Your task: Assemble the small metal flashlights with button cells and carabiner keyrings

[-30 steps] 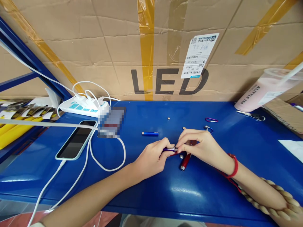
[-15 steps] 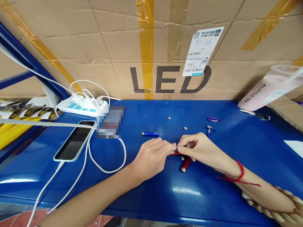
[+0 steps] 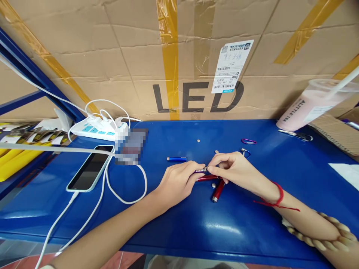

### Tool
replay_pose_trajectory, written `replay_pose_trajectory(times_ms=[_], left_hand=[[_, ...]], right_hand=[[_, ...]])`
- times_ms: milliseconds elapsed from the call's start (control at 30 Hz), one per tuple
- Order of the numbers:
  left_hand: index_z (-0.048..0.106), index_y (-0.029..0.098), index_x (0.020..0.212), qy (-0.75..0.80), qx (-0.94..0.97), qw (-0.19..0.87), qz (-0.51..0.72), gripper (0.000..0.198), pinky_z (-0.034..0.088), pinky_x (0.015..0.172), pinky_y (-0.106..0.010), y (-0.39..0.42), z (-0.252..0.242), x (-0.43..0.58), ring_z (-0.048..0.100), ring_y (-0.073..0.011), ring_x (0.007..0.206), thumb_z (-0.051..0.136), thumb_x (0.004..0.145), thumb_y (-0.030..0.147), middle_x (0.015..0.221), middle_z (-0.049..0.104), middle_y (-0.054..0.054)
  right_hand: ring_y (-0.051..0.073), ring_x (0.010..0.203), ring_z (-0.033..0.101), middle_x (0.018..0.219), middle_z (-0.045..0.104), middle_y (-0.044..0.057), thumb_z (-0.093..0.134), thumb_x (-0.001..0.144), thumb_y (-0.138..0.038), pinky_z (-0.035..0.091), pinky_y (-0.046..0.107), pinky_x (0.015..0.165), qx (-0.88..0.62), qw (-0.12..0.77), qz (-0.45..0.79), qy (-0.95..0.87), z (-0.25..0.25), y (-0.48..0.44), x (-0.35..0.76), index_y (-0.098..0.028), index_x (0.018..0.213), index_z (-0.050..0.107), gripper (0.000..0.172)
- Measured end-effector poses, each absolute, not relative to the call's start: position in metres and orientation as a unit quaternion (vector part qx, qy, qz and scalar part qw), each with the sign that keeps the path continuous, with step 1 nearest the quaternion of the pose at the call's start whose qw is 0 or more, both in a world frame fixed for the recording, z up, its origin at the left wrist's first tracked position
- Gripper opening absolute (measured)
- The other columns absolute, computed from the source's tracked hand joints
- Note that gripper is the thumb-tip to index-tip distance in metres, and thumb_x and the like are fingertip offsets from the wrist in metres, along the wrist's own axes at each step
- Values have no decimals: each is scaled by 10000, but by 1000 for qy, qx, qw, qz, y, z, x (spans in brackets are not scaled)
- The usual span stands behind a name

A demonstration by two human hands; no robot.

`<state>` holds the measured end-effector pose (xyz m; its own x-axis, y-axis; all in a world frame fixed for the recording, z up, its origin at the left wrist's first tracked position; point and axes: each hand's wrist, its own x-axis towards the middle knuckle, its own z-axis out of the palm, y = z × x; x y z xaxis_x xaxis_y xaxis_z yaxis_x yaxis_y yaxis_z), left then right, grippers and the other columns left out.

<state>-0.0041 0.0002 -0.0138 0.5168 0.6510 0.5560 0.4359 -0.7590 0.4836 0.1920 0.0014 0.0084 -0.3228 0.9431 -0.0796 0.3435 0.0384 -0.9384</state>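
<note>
My left hand (image 3: 179, 182) is closed, with thumb and fingers pinching a slim metal cylinder (image 3: 201, 170) that bears a whitish marking. The fingertips of my right hand (image 3: 238, 168) are closed on the cylinder's dark right end. Just below lie a red tube (image 3: 208, 178), partly covered by my fingers, and a second red tube (image 3: 217, 192) with a silver tip. Between them rests a button cell (image 3: 213, 185). A blue mini flashlight-like tube (image 3: 176, 159) lies beyond my left hand. Two more button cells (image 3: 198, 141) lie farther back, one partly behind my right hand.
Back right are a purple carabiner (image 3: 248, 141), a blue carabiner clip (image 3: 246, 153), keys (image 3: 300, 136) and a tilted pink drink cup (image 3: 304, 108). On the left lie a phone (image 3: 89, 170), white cables and a power strip (image 3: 103, 130). A cardboard box (image 3: 134, 56) stands behind.
The view has shifted slightly. My hands have drawn a little apart and turned, so more of the metal cylinder and of the red tube beneath shows. Both hands keep their grip.
</note>
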Motion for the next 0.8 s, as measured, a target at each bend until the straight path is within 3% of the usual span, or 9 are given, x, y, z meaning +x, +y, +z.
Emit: replay_pose_trajectory(times_ms=[133, 267, 567, 800], left_hand=[[575, 207, 1021, 355, 823, 251, 366, 151, 539, 729, -225, -2, -14, -1, 671, -135, 779, 491, 896, 203, 945, 689, -17], [558, 214, 1021, 359, 805, 310, 356, 150, 522, 781, -240, -3, -11, 2, 643, -141, 860, 474, 899, 195, 973, 667, -14], [570, 163, 897, 325, 848, 248, 336, 224, 484, 742, -251, -7, -7, 3, 605, -153, 767, 350, 933, 140, 822, 650, -36], [617, 145, 887, 314, 852, 217, 357, 241, 471, 664, -230, -7, -11, 3, 588, -139, 676, 380, 931, 145, 753, 653, -33]], right_hand=[[54, 403, 448, 624, 599, 3, 660, 712, -493, 400, 196, 382, -487, 321, 478, -657, 13, 1, 192, -147, 739, 678, 348], [64, 382, 422, 471, 516, -36, 671, 686, -502, 375, 199, 377, -497, 307, 487, -649, 19, 2, 191, -144, 700, 654, 358], [70, 399, 470, 520, 561, -28, 710, 686, -368, 434, 204, 423, -483, 302, 462, -680, 14, 3, 195, -168, 645, 634, 218], [69, 475, 549, 672, 589, 5, 476, 900, -301, 452, 185, 480, -354, 254, 382, -815, 13, 2, 198, -160, 710, 626, 280]])
